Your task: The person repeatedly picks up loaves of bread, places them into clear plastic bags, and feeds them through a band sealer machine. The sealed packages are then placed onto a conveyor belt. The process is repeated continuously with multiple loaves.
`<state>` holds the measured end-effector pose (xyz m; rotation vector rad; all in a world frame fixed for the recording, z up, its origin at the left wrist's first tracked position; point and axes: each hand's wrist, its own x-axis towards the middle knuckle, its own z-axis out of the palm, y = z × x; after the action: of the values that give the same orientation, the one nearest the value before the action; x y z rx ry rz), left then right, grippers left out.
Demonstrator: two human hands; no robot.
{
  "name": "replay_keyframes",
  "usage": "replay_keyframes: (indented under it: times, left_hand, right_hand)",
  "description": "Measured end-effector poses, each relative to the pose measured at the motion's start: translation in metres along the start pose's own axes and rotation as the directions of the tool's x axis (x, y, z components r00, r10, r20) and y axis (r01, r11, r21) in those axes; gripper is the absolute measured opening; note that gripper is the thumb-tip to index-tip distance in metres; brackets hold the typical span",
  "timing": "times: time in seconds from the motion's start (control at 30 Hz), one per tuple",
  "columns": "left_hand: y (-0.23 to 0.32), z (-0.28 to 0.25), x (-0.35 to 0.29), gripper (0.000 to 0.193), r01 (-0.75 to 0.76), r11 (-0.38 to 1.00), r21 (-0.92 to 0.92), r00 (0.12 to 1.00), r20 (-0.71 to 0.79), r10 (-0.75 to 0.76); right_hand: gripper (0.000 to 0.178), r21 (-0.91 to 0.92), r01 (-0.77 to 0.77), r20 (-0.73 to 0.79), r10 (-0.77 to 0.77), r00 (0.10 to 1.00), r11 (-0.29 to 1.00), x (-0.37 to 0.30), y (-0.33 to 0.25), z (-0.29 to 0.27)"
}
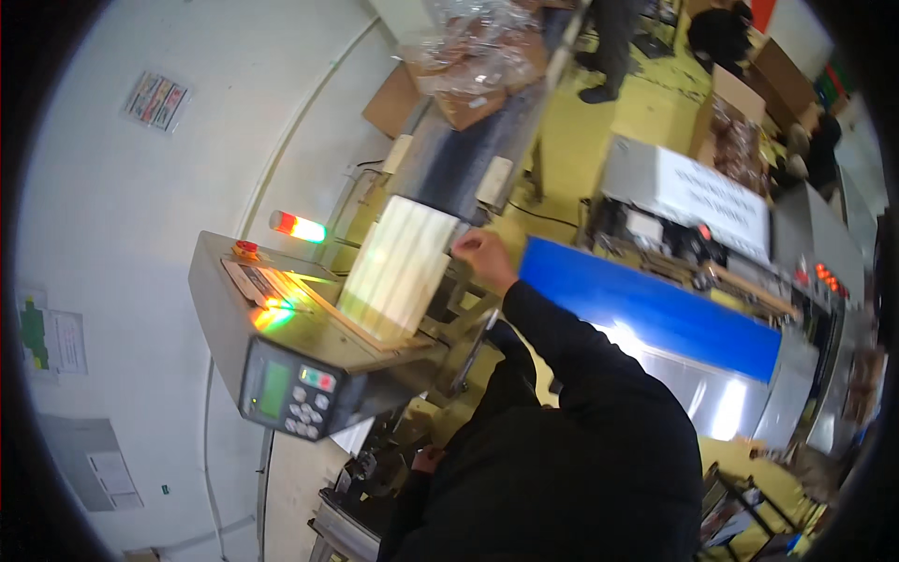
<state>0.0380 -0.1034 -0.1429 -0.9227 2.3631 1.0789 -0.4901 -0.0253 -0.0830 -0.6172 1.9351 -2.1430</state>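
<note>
My right hand (pixel 485 257) hovers by the right edge of a short pale conveyor belt (pixel 401 262), its fingers bent together. Whether anything small is between them is too blurred to make out. The belt runs through a metal inspection machine (pixel 220 286), which has a control panel (pixel 288 391) with a green screen and keys. Low down, my left hand (pixel 429 459) shows only in part beside dark machine parts; its fingers are hidden. No item lies on the pale belt.
A dark conveyor (pixel 468 159) continues beyond, with a cardboard box (pixel 468 106) and clear plastic film (pixel 473 42) at its far end. A lit signal lamp (pixel 298 227) stands left. To the right is a blue-topped surface (pixel 655 304); other people (pixel 613 47) are farther back.
</note>
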Motion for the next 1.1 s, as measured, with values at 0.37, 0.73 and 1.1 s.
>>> replay_keyframes:
  times: [0.37, 0.73, 1.1]
  left_hand:
    - [0.186, 0.153, -0.009, 0.030, -0.208, 0.965, 0.157, 0.873, 0.474, 0.111]
    - [0.483, 0.361, -0.108, 0.034, -0.320, 0.902, -0.290, 0.278, 0.881, 0.382]
    - [0.768, 0.639, -0.247, 0.032, -0.470, 0.769, -0.433, 0.017, 0.867, 0.498]
  right_hand:
    - [0.019, -0.393, -0.362, 0.204, 0.464, 0.862, 0.846, -0.492, -0.109, -0.313]
    - [0.026, -0.253, -0.447, -0.951, -0.136, 0.276, 0.858, -0.669, -0.200, -0.691]
    - [0.040, -0.021, 0.628, -0.867, 0.298, -0.399, 0.778, -0.721, -0.312, -1.119]
